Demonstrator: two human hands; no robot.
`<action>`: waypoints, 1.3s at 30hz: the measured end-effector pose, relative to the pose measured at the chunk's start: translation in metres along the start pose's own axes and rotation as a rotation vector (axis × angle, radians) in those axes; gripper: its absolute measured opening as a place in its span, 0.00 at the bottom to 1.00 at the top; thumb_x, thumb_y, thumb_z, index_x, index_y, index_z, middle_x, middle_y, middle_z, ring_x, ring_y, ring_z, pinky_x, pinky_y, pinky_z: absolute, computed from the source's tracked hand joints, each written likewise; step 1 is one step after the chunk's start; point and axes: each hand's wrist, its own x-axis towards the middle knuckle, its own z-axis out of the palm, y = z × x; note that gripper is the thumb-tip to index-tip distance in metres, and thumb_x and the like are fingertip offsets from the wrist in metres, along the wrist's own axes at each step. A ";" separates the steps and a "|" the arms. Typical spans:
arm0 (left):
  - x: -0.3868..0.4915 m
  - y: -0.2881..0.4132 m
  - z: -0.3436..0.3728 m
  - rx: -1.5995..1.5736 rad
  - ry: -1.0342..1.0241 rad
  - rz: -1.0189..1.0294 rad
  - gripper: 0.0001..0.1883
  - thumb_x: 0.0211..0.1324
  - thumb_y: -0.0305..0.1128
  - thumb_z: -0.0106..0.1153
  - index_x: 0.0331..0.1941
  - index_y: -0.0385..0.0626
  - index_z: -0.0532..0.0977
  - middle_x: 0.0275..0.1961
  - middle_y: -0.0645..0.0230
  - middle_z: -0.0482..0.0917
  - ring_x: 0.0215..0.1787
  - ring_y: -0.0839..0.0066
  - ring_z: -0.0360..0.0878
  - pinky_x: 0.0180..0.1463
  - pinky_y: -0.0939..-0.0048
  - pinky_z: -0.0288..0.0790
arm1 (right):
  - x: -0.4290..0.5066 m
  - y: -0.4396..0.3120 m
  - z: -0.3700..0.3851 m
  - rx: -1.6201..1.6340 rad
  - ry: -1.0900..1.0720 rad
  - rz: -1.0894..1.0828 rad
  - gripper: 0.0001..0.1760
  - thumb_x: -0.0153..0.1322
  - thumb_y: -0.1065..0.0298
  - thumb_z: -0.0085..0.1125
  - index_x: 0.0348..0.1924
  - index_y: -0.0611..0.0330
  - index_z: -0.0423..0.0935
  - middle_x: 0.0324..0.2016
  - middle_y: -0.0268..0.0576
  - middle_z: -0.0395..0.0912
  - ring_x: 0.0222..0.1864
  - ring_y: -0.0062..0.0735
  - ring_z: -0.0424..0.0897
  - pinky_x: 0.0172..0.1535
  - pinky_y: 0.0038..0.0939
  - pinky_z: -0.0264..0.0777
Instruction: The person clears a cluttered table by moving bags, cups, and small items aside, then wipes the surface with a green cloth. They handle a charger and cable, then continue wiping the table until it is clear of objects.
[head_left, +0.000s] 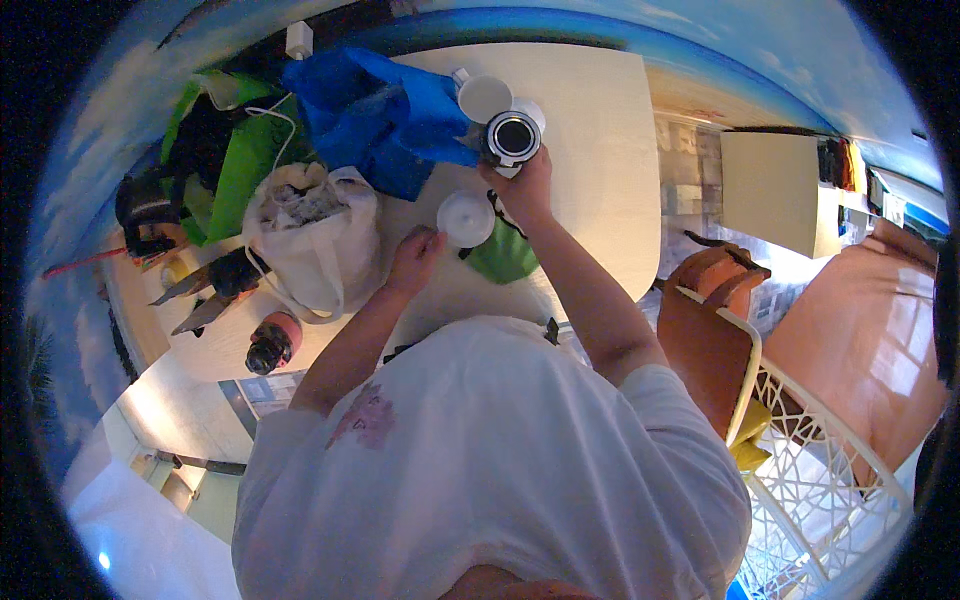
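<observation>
My right hand (527, 187) is closed around a cylindrical container (493, 142), which looks like a flask, with a shiny metal ring around its dark round opening. The opening faces up toward me. At the near-left rim of a round, white translucent lid or shallow dish (465, 218), the fingers of my left hand (417, 259) are pinched together. Below that white piece lies a green drawstring pouch (504, 253) with a black cord, partly covered by it. Beyond the container stand a white mug (484, 99) and another white cup (531, 112), the latter partly hidden.
On the pale table (592, 187) are a blue bag (375, 112), a white tote bag (322, 232) stuffed with cloth and a green bag (255, 161) farther left. A pink-and-black bottle (274, 343) is near the front edge. An orange-brown chair (709, 352) stands right.
</observation>
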 end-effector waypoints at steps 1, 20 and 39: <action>0.000 -0.004 -0.003 0.057 -0.012 0.066 0.14 0.69 0.41 0.56 0.33 0.42 0.77 0.29 0.65 0.76 0.33 0.67 0.72 0.40 0.64 0.67 | 0.001 0.003 0.004 0.033 0.001 0.000 0.33 0.57 0.65 0.80 0.51 0.63 0.74 0.46 0.52 0.81 0.49 0.51 0.81 0.52 0.44 0.76; 0.139 0.125 0.030 0.463 0.062 0.433 0.30 0.58 0.26 0.61 0.65 0.41 0.65 0.70 0.48 0.67 0.70 0.47 0.67 0.72 0.55 0.63 | -0.039 0.059 -0.077 -0.031 0.235 0.243 0.35 0.58 0.67 0.80 0.54 0.63 0.73 0.50 0.46 0.80 0.52 0.37 0.80 0.56 0.37 0.74; 0.168 0.155 0.042 1.151 -0.177 0.046 0.32 0.64 0.32 0.53 0.72 0.45 0.59 0.71 0.46 0.65 0.68 0.48 0.71 0.65 0.49 0.71 | -0.066 0.054 -0.029 -0.164 -0.222 0.027 0.31 0.63 0.70 0.66 0.60 0.58 0.72 0.52 0.52 0.75 0.52 0.53 0.76 0.56 0.46 0.74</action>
